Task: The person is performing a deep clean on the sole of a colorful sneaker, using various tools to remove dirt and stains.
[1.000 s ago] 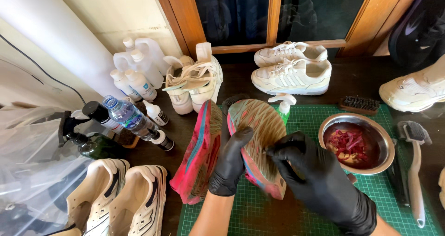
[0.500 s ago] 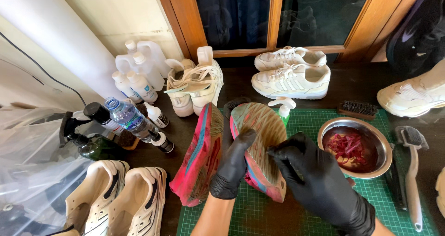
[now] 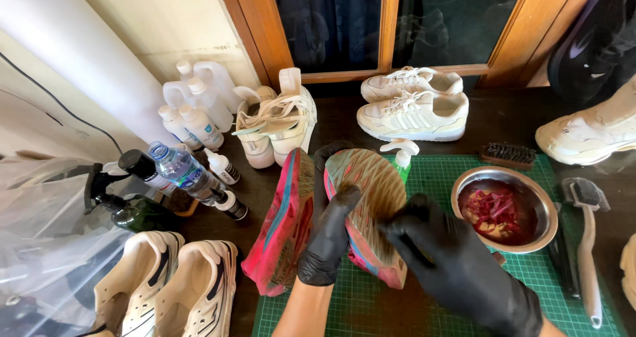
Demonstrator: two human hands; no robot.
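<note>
- I saw my left hand (image 3: pixel 329 241), in a black glove, gripping a pink and teal sneaker (image 3: pixel 366 214) turned sole-up on the green cutting mat (image 3: pixel 434 178), its fingers curled over the sole's near edge.
- My right hand (image 3: pixel 457 264), also gloved in black, lay closed against the same sole; I could not tell what, if anything, it held.
- The matching sneaker (image 3: pixel 283 228) stood on its side just left of the held one, touching the mat's left edge.
- A steel bowl (image 3: pixel 507 210) of reddish liquid sat on the mat, right of the held sneaker.
- A long-handled brush (image 3: pixel 586 244) lay beyond the bowl, further right.
- A white spray bottle (image 3: pixel 400 155) stood just behind the held sneaker.
- Two cream sneakers (image 3: pixel 411 105) rested on the dark tabletop (image 3: pixel 503 118), behind the mat.
</note>
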